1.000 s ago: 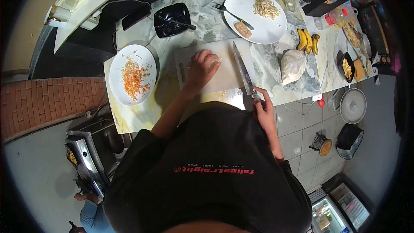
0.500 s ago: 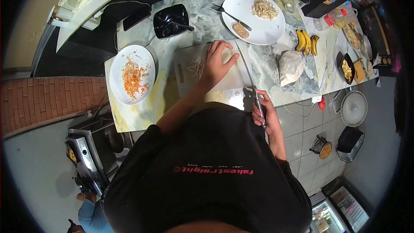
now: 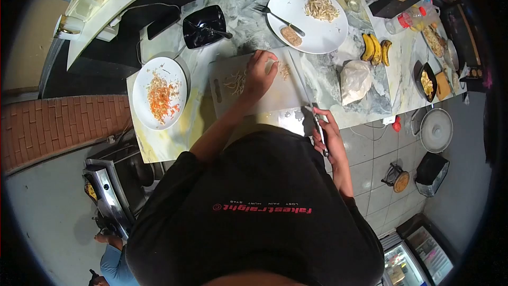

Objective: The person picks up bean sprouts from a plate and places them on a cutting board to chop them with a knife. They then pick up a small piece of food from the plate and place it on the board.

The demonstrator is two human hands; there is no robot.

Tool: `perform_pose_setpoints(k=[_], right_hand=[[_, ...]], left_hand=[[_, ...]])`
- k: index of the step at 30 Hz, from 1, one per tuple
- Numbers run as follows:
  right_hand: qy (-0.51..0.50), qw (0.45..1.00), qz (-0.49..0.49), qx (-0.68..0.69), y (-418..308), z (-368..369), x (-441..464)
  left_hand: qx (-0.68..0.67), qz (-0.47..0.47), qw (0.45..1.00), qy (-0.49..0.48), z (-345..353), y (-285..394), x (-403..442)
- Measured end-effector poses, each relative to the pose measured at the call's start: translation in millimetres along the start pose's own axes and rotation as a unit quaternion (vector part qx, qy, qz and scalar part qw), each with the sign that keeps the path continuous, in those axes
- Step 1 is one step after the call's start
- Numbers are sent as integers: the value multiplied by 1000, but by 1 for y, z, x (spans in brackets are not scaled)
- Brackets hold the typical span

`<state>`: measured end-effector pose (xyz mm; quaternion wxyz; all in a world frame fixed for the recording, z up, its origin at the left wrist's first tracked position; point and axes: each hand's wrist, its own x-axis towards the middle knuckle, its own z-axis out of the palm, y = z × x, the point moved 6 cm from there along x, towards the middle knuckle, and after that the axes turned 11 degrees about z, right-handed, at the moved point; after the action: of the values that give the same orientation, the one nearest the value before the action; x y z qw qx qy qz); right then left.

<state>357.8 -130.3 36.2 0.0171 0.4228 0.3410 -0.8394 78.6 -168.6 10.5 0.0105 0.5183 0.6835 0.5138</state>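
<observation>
My left hand [image 3: 260, 78] rests over the white cutting board [image 3: 226, 107], its fingers curled beside a small pile of chopped pale bits [image 3: 284, 70]. Whether it pinches anything is hidden. Pale sprout-like strands [image 3: 236, 82] lie on the board to its left. My right hand [image 3: 330, 140] is wrapped round the handle of a knife [image 3: 318, 125] at the board's lower right corner; the blade points up and away, seen nearly edge-on. Beyond the board, a large white plate [image 3: 330, 34] holds sprouts, a brown lump and a fork.
A plate of chopped orange and pale bits [image 3: 163, 98] stands left. Behind are a black dish [image 3: 204, 26] and a phone [image 3: 163, 23]. Right are a plastic bag [image 3: 356, 82], bananas [image 3: 376, 50] and a black bowl [image 3: 426, 82]. Another person's blue sleeve [image 3: 113, 266] shows lower left.
My left hand moved right across the board, then slightly back left, uncovering the strands and chopped bits. My right hand drew the knife towards me and turned its blade edge-on.
</observation>
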Motion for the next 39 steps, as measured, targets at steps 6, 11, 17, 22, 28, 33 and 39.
perform_pose_setpoints(k=[6,11,17,22,28,33,39], right_hand=[[172,926,-151,-300,-15,-12,4],[230,827,-179,-481,-27,-5,3],[258,785,-246,-506,-30,-9,25],[268,759,-223,-549,-33,-7,40],[286,682,-269,-617,-25,-3,62],[294,653,-275,-641,-33,4,67],[284,646,-249,-664,-35,6,72]], left_hand=[[50,12,999,-3,-33,2,-13],[85,-26,996,-20,-58,9,-44],[122,-25,992,1,-78,11,-82],[222,3,975,15,-83,18,-115],[266,59,962,8,-82,33,-121],[253,53,966,12,-81,32,-129],[264,49,963,26,-81,31,-127]])
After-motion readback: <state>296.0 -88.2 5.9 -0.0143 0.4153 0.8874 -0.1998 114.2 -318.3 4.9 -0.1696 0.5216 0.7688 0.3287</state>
